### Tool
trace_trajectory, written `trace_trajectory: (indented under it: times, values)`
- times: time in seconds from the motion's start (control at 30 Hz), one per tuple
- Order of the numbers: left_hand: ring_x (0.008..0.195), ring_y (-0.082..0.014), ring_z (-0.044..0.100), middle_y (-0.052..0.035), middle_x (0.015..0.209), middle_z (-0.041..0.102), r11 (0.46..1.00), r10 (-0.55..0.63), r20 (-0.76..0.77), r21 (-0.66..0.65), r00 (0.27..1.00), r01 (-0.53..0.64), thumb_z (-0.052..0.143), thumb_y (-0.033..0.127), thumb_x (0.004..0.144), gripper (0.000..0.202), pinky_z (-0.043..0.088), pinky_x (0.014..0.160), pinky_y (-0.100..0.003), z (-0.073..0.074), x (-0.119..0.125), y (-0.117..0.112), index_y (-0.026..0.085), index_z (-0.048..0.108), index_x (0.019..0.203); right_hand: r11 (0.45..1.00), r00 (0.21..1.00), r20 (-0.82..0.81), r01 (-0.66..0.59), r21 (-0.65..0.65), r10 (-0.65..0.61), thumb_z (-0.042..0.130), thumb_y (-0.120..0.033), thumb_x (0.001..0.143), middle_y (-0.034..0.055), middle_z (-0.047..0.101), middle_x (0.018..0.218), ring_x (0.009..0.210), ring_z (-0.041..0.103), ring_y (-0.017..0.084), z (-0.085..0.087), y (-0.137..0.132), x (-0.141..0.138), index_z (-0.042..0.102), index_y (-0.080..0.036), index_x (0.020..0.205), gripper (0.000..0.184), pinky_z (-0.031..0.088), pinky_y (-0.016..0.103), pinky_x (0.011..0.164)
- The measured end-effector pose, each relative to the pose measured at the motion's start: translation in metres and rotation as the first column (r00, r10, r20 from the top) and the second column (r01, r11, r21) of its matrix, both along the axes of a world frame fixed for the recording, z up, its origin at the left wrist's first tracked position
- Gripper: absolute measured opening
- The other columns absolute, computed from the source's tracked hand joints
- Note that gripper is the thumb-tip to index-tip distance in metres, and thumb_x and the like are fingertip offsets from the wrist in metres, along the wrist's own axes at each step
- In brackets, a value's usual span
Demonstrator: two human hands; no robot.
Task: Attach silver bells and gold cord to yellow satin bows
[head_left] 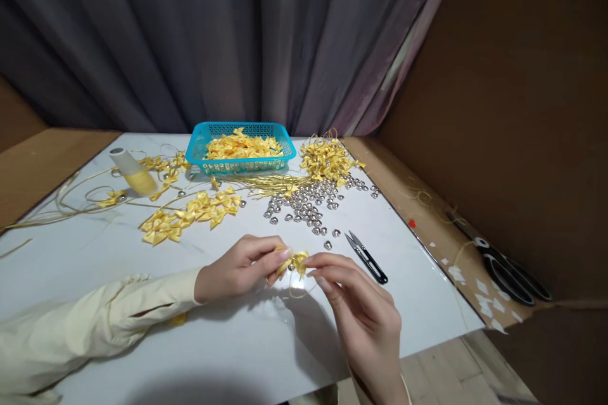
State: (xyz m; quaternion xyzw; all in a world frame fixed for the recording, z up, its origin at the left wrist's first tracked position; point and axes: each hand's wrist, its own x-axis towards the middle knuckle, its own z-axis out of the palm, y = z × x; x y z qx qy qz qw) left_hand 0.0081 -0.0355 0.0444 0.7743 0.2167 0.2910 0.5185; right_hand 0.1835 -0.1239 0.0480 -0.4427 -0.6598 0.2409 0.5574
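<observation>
White tabletop [422, 297] | your left hand [237, 269]: pinching yellow bow [299, 260] | right hand [363, 297]: at bow, grip unclear | snips [368, 259]: toward tabletop's right edge

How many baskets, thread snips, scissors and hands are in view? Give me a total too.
Blue basket: 1
Black thread snips: 1
Black-handled scissors: 1
Hands: 2, left hand and right hand, both at a yellow bow
Total: 5

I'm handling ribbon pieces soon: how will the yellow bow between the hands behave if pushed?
The yellow bow probably bends easily, since its ribbon looks thin. It's likely light, being so small. Its satiny sheen suggests it may be slippery.
</observation>
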Motion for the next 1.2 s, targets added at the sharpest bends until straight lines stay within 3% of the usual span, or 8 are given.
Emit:
trace_trajectory:
  times: [0.17,0.27,0.37,0.53,0.83,1.2]
  values:
    - [0.052,-0.0083,0.046,0.0024,0.058,0.050,1.000,0.018,-0.003,0.024,1.000,-0.018,0.037,0.028,0.095,0.037,0.038,0.054,-0.020,0.001,0.000,-0.001,0.016,0.048,0.062,1.000,1.000,-0.007,-0.018,0.005,0.018,0.048,-0.002,0.087,0.0071,0.066,0.097,0.092,0.062,0.020,-0.001,0.001,-0.001,0.062,-0.020,0.092,0.023,0.052,0.034,0.076]
    - [0.052,-0.0082,0.046,0.0028,0.058,0.050,0.999,0.031,-0.012,0.024,0.999,-0.031,0.037,0.026,0.094,0.035,0.037,0.054,-0.020,0.002,0.001,-0.002,0.016,0.048,0.062,0.995,0.997,0.018,0.077,0.057,-0.078,0.048,0.000,0.086,0.0064,0.065,0.094,0.091,0.060,0.019,-0.001,0.000,-0.003,0.061,-0.020,0.094,0.025,0.049,0.036,0.078]
    - [0.053,-0.0078,0.045,0.0033,0.059,0.049,0.999,0.049,-0.006,0.018,0.999,-0.048,0.037,0.023,0.094,0.034,0.037,0.055,-0.020,0.003,0.002,-0.002,0.016,0.047,0.063,0.981,0.981,0.091,0.159,0.112,-0.169,0.050,0.003,0.084,0.0041,0.062,0.083,0.078,0.058,0.016,0.000,-0.004,-0.006,0.059,-0.020,0.097,0.028,0.048,0.032,0.070]
    - [0.054,-0.0083,0.045,0.0034,0.059,0.048,0.998,0.064,0.003,0.012,0.998,-0.064,0.037,0.022,0.094,0.033,0.037,0.055,-0.020,0.003,0.002,-0.003,0.016,0.046,0.063,0.983,0.976,0.155,0.136,0.125,-0.155,0.050,0.005,0.082,0.0027,0.061,0.076,0.067,0.057,0.013,0.003,-0.011,-0.011,0.058,-0.019,0.099,0.030,0.046,0.027,0.060]
    - [0.054,-0.0081,0.043,0.0037,0.059,0.047,0.997,0.066,-0.012,-0.032,0.998,-0.067,0.037,0.023,0.093,0.033,0.036,0.055,-0.020,0.005,0.001,-0.005,0.016,0.046,0.062,0.978,0.963,0.199,0.155,0.142,-0.182,0.049,0.002,0.083,0.0026,0.061,0.073,0.066,0.059,0.012,0.005,-0.012,-0.014,0.056,-0.015,0.090,0.019,0.047,0.024,0.059]
    - [0.054,-0.0084,0.044,0.0035,0.059,0.047,0.992,0.048,0.009,-0.116,0.999,-0.047,0.038,0.026,0.093,0.034,0.037,0.056,-0.020,0.003,0.001,-0.006,0.016,0.046,0.062,0.971,0.956,0.201,0.183,0.156,-0.213,0.050,0.003,0.083,0.0020,0.063,0.078,0.068,0.060,0.010,0.002,-0.011,-0.014,0.055,-0.016,0.094,0.022,0.047,0.022,0.063]
